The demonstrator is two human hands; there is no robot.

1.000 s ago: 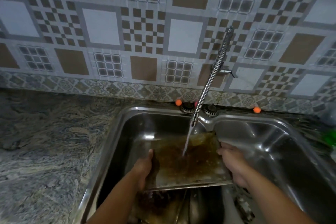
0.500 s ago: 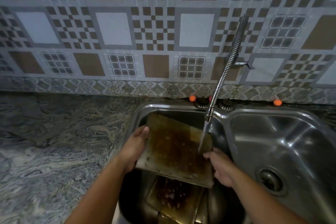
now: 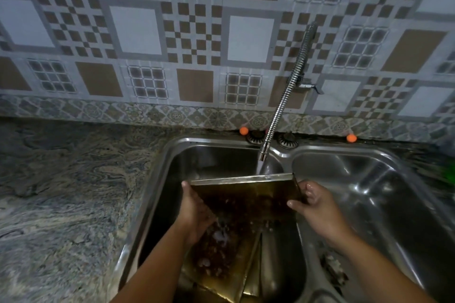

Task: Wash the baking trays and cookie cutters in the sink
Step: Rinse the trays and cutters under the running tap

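Held against the view half a second ago, the baking tray now tilts steeply, its far rim raised just under the faucet spout and its near end dipping down into the left basin of the sink, so the water strikes the top edge and sheets down the browned face. That suggests the work is a rinse of loosened grease, with scrubbing of this tray likely unfinished. The left hand has slid from the tray's edge onto its face, palm flat and fingers spread, pressing rather than clasping; the right hand has a narrow grip pinched on the tray's right edge beside the faucet stream. Below the tilted tray, at least one more tray lies in the basin, though the dim light blurs where one ends and the next begins. No cookie cutters can be made out; dark debris on the sink's divider might be residue. The lower tray's near edge is cut off.
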